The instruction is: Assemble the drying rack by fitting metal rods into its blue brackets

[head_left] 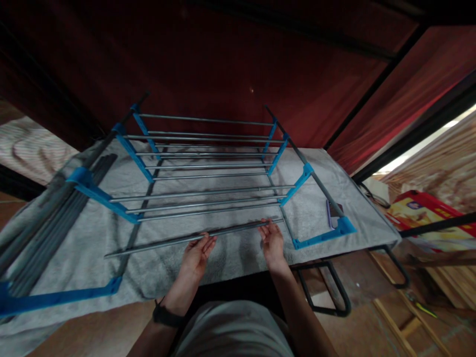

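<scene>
A half-built rack (208, 163) of grey metal rods and blue plastic brackets lies on a table under a grey towel (230, 253). A loose metal rod (156, 244) lies slantwise across the near side. My left hand (197, 255) rests with its fingertips against that rod, fingers stretched out. At the rod's right part, my right hand (271, 238) touches it in the same way, fingers extended. Neither hand wraps round the rod. A dark band sits on my left wrist.
A bundle of spare grey rods (48, 213) lies at the table's left. A blue bracket (59, 297) sits at the near left, another (327, 235) at the near right. Right of the table are a black metal frame (327, 292), wooden planks and a red box (427, 213).
</scene>
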A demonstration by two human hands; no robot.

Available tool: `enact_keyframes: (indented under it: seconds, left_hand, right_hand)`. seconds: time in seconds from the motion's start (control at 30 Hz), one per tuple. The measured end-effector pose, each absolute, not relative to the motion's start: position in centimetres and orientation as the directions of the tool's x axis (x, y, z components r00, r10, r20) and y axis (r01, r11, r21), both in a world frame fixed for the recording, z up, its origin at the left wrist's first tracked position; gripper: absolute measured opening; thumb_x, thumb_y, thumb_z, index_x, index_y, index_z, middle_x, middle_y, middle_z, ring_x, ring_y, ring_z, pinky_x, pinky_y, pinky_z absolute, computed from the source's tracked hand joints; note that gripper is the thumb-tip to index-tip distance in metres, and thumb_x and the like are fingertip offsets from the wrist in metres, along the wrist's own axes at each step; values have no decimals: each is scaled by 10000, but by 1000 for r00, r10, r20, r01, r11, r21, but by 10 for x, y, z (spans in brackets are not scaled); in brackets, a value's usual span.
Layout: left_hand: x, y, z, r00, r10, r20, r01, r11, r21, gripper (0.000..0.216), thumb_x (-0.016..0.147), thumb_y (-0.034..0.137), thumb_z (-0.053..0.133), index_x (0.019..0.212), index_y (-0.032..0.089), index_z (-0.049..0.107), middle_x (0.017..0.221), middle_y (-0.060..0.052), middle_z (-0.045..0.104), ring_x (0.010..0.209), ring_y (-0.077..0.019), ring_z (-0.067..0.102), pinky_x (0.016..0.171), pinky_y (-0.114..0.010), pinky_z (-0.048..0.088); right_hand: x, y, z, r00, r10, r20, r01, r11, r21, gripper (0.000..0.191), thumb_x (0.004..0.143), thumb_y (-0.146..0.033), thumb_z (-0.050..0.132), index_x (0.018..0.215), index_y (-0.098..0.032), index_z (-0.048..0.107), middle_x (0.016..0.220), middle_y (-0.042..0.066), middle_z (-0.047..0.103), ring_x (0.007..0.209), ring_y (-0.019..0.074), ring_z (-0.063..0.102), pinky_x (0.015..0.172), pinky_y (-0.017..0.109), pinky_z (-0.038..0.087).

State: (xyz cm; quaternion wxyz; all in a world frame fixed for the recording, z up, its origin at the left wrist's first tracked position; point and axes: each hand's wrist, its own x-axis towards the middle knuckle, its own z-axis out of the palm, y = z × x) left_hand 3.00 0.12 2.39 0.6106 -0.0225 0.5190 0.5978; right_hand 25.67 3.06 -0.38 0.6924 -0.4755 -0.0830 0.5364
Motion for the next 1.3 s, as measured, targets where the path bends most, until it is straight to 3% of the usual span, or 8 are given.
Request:
enact_keyframes:
  seconds: [0.4,0.63,0.9,1.1,1.3]
  left_hand:
    - [32,4,28,-271,715,-644,-741,272,614,181,746,-19,696,742,159,662,697,-4,722,691,-168,742,735,-263,594]
    - [46,3,20,-238,742,-626,-738,281,613,197,700,-2,747,797,160,690,719,-15,732,724,-176,740,726,-259,566]
    - [55,0,19,-214,772,-599,-736,276,618,164,672,87,814,756,156,691,737,-46,731,727,-207,737,765,-311,556]
    - [35,-1,15,-287,754,-590,-755,201,624,228,679,128,827,709,176,606,731,-40,718,726,-193,728,785,-319,560]
    - [8,1,9,-407,715,-568,-742,104,663,240,732,159,801,693,170,564,645,3,657,620,-122,677,669,-232,543]
  right_hand:
    - [280,37,-7,470,801,-370,-648,29,-761,169,774,-330,725,856,-224,623,849,1,728,839,149,704,863,321,558]
    - [259,28,-8,372,828,-419,-702,-45,-711,179,738,-269,774,801,-235,610,821,-27,716,806,117,697,832,276,562]
    - [234,16,-11,260,880,-397,-676,-128,-726,150,740,-249,778,835,-237,663,876,6,736,896,147,709,861,314,566]
    - [249,17,-15,300,857,-418,-689,-109,-717,196,684,-214,824,745,-223,638,826,-30,712,818,115,691,870,288,580]
    - [260,16,-23,309,844,-439,-687,-121,-717,249,652,-241,861,735,-214,628,858,-28,711,852,119,690,881,283,591]
